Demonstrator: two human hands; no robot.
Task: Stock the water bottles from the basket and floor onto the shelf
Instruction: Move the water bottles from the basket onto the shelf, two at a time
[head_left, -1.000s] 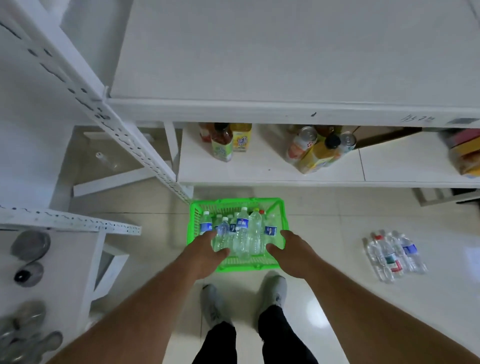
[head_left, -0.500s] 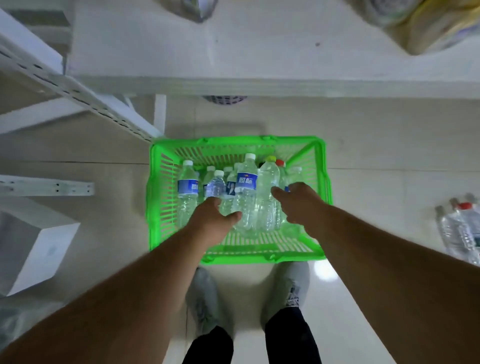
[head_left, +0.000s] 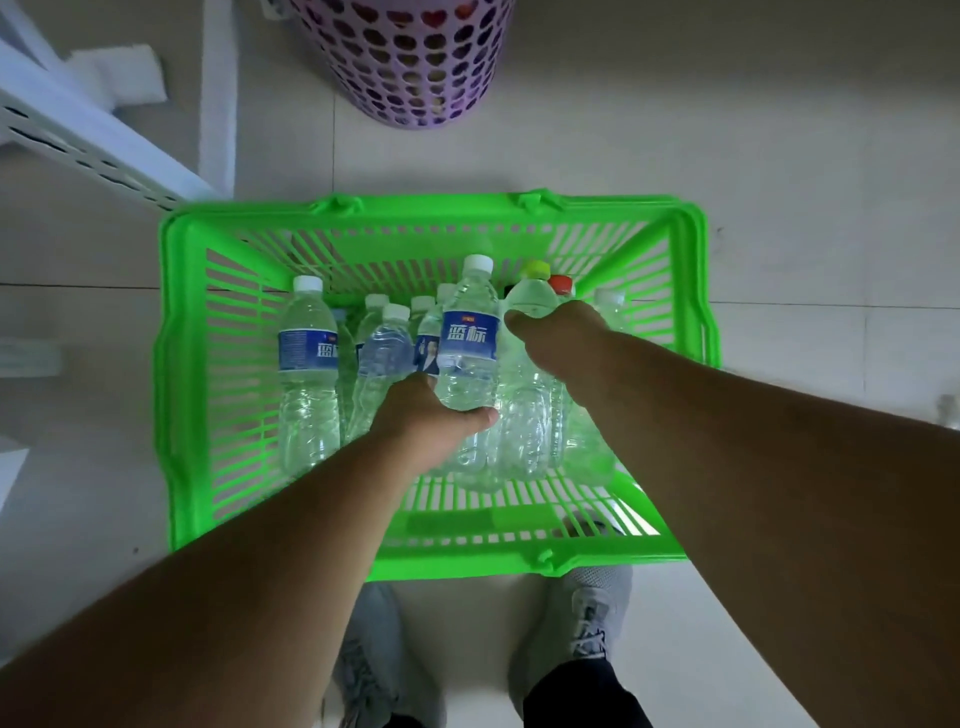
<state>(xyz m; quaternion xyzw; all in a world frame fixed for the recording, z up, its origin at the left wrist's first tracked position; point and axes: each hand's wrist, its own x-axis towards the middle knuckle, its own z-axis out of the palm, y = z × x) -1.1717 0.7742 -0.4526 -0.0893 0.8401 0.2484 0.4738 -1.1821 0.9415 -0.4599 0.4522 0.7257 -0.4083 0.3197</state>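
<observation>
A: What sits on the pale tiled floor (head_left: 779, 156)?

B: A bright green slotted plastic basket (head_left: 176, 364), its near rim just ahead of a pair of grey sneakers (head_left: 587, 618). Clear plastic water bottles stand packed together inside it, mostly toward its far wall and middle.

A: And the hands?

B: The left hand (head_left: 431, 421) grips the lower body of a clear white-capped water bottle with a blue label (head_left: 467, 338). The thumb curls round the bottle's right side; the other fingers are behind the bottle, so I cannot tell how they lie. The right hand (head_left: 556, 338) is wrapped over the shoulder of a clear yellow-capped bottle (head_left: 530, 301), fingers curled round it, toward the basket's far right corner.

A: Any other bottles?

B: A second blue-labelled white-capped bottle (head_left: 306, 353) stands near the basket's left wall. A red-capped bottle (head_left: 562, 285) is just behind the right hand, mostly hidden. Several smaller white-capped ones cluster between the two blue-labelled bottles.

A: Beyond the basket?

B: A purple round perforated bin (head_left: 410, 62) stands on the floor past the far rim, well apart from it. A white slotted metal shelf upright (head_left: 88, 140) slants in at the far left corner.
</observation>
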